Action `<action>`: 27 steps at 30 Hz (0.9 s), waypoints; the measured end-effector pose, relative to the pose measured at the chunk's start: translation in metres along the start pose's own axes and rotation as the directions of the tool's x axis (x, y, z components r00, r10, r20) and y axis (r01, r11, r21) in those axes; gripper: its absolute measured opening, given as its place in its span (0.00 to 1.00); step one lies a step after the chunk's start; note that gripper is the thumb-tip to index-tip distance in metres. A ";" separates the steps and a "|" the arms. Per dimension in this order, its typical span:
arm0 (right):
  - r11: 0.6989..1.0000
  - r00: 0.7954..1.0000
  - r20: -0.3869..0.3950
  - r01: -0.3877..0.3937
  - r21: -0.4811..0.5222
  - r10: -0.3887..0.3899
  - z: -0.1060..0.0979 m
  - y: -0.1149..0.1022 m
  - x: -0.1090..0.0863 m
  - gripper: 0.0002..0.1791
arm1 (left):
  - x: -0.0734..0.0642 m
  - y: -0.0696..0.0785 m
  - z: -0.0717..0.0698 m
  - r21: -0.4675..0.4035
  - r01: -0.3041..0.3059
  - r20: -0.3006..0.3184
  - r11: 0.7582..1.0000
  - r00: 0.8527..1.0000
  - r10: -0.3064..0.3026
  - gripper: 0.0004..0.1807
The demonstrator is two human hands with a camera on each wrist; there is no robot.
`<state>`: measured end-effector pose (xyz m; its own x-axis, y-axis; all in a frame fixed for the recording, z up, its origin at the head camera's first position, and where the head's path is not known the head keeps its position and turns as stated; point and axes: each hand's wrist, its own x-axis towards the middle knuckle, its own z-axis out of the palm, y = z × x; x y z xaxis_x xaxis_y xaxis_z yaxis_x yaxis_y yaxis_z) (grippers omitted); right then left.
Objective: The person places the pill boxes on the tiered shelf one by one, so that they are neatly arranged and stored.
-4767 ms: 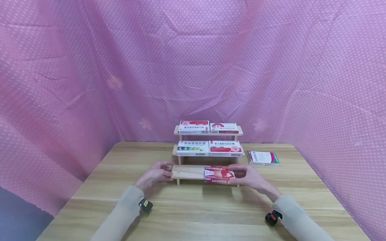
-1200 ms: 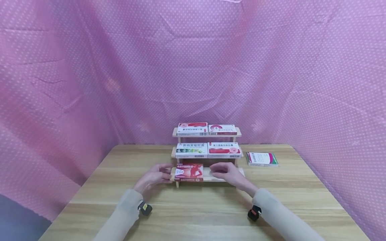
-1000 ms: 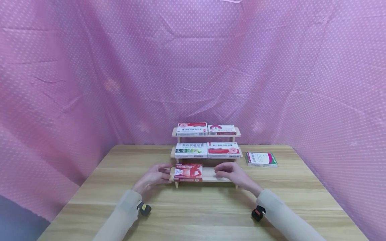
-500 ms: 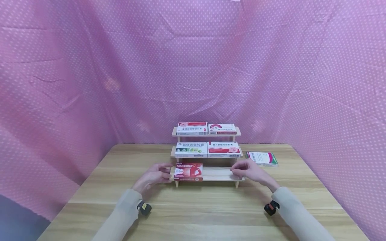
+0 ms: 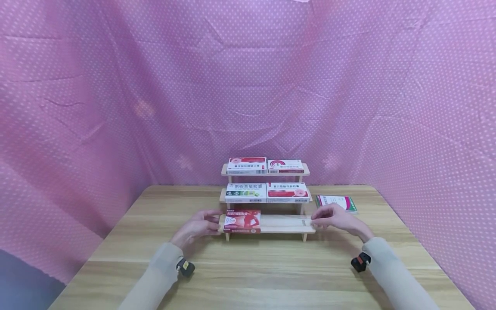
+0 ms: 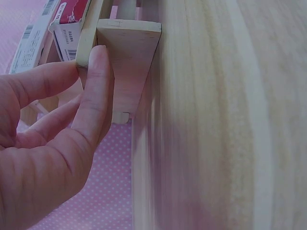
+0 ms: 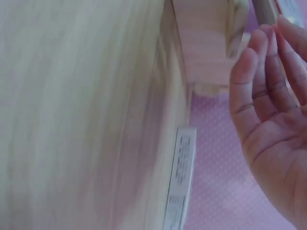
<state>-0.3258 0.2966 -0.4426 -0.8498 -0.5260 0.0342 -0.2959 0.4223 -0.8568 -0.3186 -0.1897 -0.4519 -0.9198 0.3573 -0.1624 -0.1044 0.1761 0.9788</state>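
A three-tier wooden display stand stands on the table. My left hand pinches the left end of its lowest shelf; in the left wrist view the thumb and fingertips lie on either side of that board end. On this shelf's left half lies a red medicine box; its right half is bare wood. My right hand is at the shelf's right end with nothing held. In the right wrist view its fingers are loosely extended beside the board end.
Two white medicine boxes lie on the middle tier, a green-trimmed one and a red-banded one. Two more, a left one and a right one, lie on top. A green-and-white box lies on the wooden table, partly behind my right hand. Pink dotted cloth hangs behind.
The red medicine box has gone from the lowest shelf's right half, under my right hand, to its left half. My right hand let go and moved right along the shelf. My left hand stayed.
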 end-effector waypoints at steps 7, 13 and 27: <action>0.998 0.999 -0.026 -0.036 -0.054 0.034 -0.015 0.017 -0.005 0.16 | 0.001 0.000 0.001 0.004 -0.002 -0.002 1.000 1.000 0.002 0.38; 0.997 0.997 -0.061 -0.055 -0.061 0.052 -0.027 0.030 -0.009 0.22 | 0.000 0.000 0.000 0.010 -0.006 0.009 1.000 1.000 0.006 0.37; 0.972 0.955 -0.274 -0.162 -0.169 0.112 -0.064 0.042 -0.016 0.25 | 0.000 0.001 0.004 0.005 -0.001 -0.032 1.000 0.999 0.001 0.38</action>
<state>-0.3529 0.3698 -0.4460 -0.9643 -0.2530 0.0777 -0.2234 0.6206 -0.7517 -0.3177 -0.1863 -0.4518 -0.9317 0.3275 -0.1574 -0.1019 0.1804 0.9783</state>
